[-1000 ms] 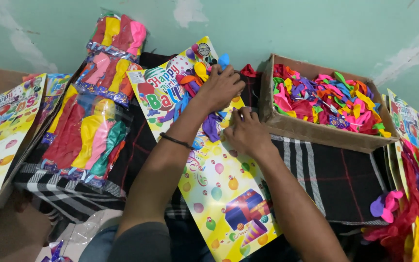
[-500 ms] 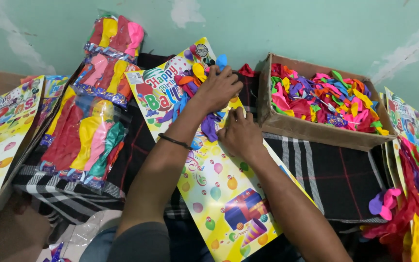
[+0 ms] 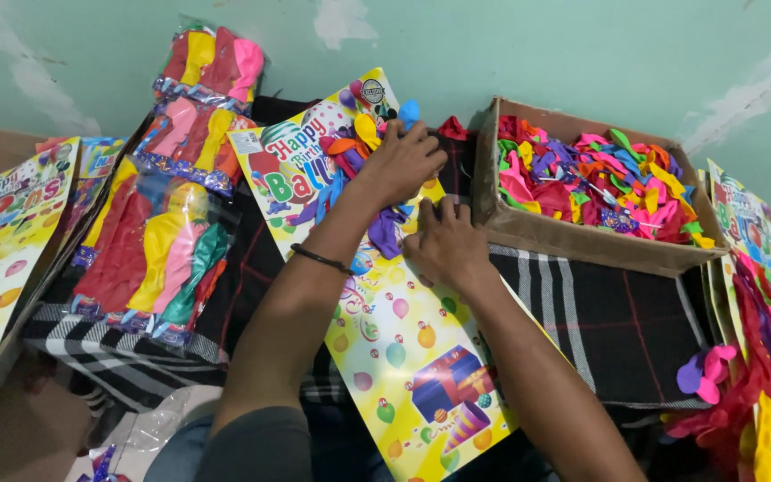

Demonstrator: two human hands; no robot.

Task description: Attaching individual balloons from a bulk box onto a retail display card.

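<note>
Since only the head view is on hand, read everything from above: left hand (image 3: pixel 403 161) laid palm down with fingers spread over the cluster of small balloons (image 3: pixel 350 152) at the top of the yellow display card (image 3: pixel 403 357), pressing rather than gripping; right hand (image 3: pixel 443 245) just below it, fingers curled down onto the card beside a purple balloon (image 3: pixel 388 234), though cannot tell whether anything is pinched between those fingertips. Judging from this, fastening balloons to the card, so work accordingly: hold the card flat against the dark checked cloth (image 3: pixel 617 321) with the left palm so that nothing slides; press near the spot being worked, not across the whole cluster; pinch each balloon by its neck rather than its body, probably soft and easily stretched. Set the colours close but not overlapping, and leave the printed lower part of the card uncovered. Draw fresh stock from the cardboard box (image 3: pixel 573 241) of loose balloons (image 3: pixel 600 178), touching the card's right edge and within easy reach of the right hand. Mind the bagged balloon packs (image 3: pixel 162 241) lying just left of the card, likely to get nudged by the left elbow.
</note>
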